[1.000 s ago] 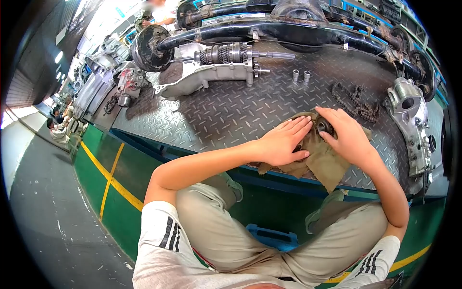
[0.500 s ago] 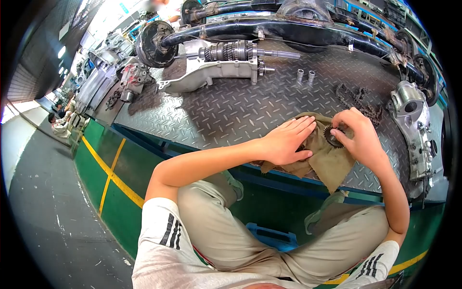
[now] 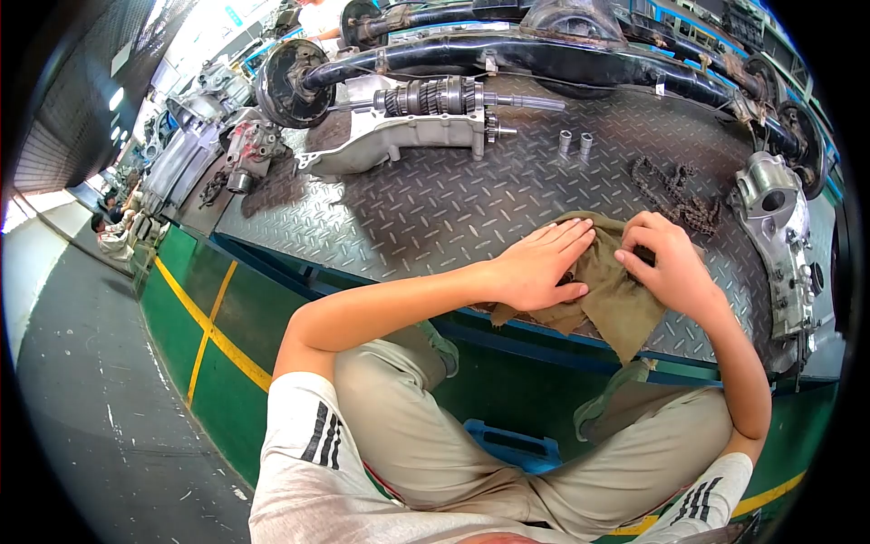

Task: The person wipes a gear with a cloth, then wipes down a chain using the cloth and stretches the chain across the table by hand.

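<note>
A brown-green cloth point(image 3: 625, 313) lies rumpled at the near edge of the metal-topped bench. My left hand point(image 3: 539, 272) rests flat on its left part, fingers stretched out and thumb apart. Beneath that thumb a small dark thing point(image 3: 568, 277) partly shows; its kind is hidden. My right hand point(image 3: 669, 267) is at the cloth's right side, fingers curled and thumb bent towards them, fingertips at the cloth. Between them is a dark patch, and what they hold is hidden. The toothed gear seen earlier does not show clearly now.
Beyond the hands lie a dark chain point(image 3: 680, 195) and two metal sockets point(image 3: 575, 142). A gearbox housing point(image 3: 408, 136) with a geared shaft stands further back, before black axles point(image 3: 507, 56). Another metal casing point(image 3: 779, 245) is at right. Other people point(image 3: 113, 238) are at far left.
My right hand has shifted slightly, and the gear between its thumb and finger has gone out of sight. My left hand keeps its place. A person's arm appears at the top.
</note>
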The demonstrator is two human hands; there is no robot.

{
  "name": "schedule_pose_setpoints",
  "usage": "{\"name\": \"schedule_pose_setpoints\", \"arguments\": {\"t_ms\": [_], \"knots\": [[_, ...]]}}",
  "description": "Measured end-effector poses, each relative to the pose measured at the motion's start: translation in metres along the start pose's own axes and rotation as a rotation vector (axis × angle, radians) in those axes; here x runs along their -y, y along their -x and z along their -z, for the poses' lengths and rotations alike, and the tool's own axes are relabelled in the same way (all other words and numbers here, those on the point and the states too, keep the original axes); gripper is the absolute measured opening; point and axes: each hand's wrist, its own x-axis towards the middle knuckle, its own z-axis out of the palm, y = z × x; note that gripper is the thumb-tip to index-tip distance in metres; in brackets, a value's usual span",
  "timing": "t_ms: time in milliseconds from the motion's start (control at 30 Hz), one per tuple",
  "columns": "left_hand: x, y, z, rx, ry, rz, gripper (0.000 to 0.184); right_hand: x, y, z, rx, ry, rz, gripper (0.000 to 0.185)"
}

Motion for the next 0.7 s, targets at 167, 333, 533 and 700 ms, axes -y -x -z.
{"name": "schedule_pose_setpoints", "arguments": {"t_ms": [167, 333, 533, 700], "knots": [[0.0, 0.0, 0.0, 0.003, 0.01, 0.007, 0.083, 0.003, 0.001, 0.0, 0.036, 0.011, 0.005, 0.014], [0.001, 0.001, -0.002, -0.032, 0.003, -0.015, 0.083, 0.01, 0.0, 0.003, -0.005, -0.011, 0.014, 0.018], [0.002, 0.001, -0.002, -0.056, -0.006, -0.032, 0.082, 0.013, 0.002, 0.017, 0.049, 0.007, -0.002, 0.026], [0.0, 0.001, 0.0, -0.045, -0.012, -0.026, 0.082, 0.017, 0.003, 0.022, 0.061, -0.139, -0.069, 0.026]]}}
